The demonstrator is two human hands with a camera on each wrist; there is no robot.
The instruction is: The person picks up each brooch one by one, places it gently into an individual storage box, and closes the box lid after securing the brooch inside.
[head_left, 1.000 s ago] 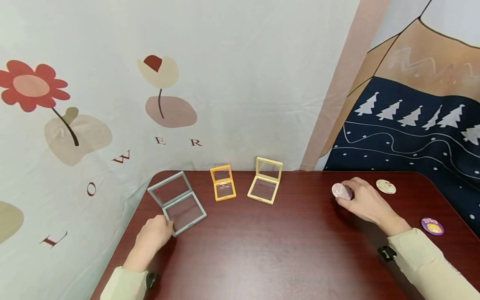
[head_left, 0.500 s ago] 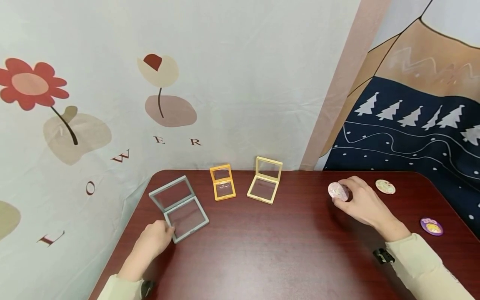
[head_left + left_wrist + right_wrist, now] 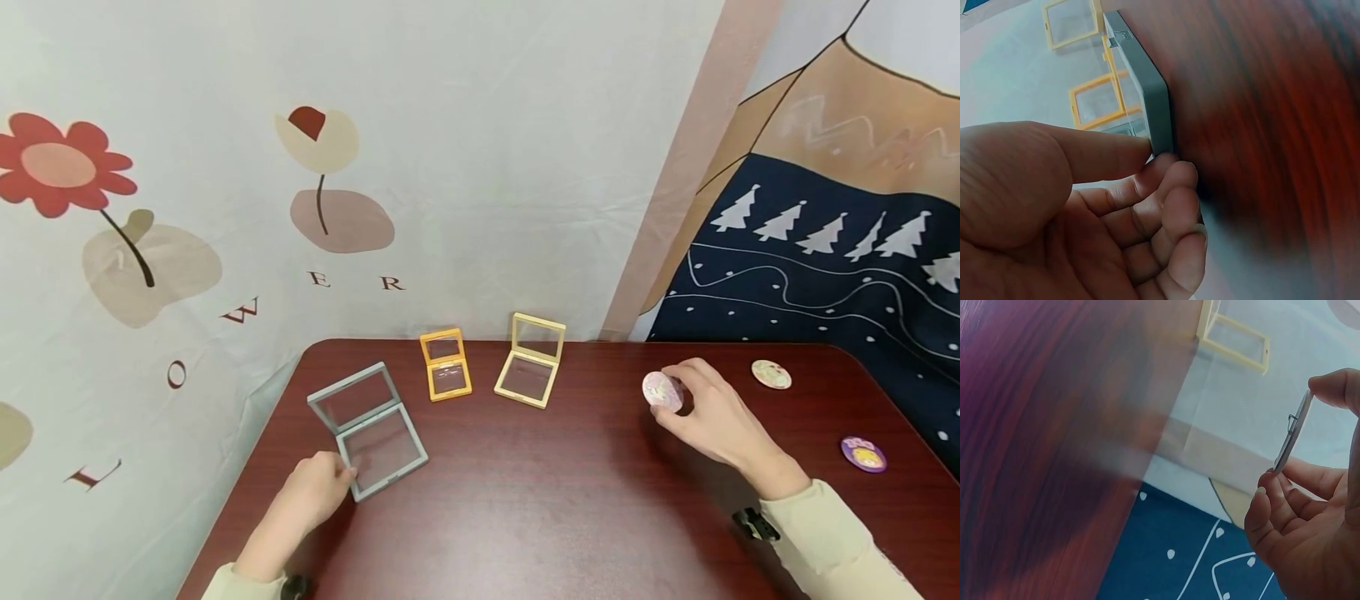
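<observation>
At the left of the table my left hand [image 3: 318, 487] pinches the near left corner of a grey hinged display case [image 3: 386, 450], whose clear-windowed lid stands raised. The left wrist view shows the thumb and fingertips on the case's grey edge [image 3: 1159, 119]. Over on the right, my right hand [image 3: 716, 417] holds a round pink pin badge [image 3: 662, 392] by its rim, off the table. In the right wrist view the badge [image 3: 1291, 434] is edge-on between thumb and fingers, with the pin clasp on its back showing.
An orange hinged case [image 3: 448, 379] and a pale yellow one [image 3: 528, 379] stand with lids raised at the table's back. A cream badge [image 3: 771, 374] and a purple badge [image 3: 863, 454] lie to the right. A printed cloth [image 3: 480, 167] hangs behind the table [image 3: 525, 500].
My left hand has drawn the grey case nearer and slightly right. My right hand has carried the pink badge a little to the left. The other cases and badges stay put.
</observation>
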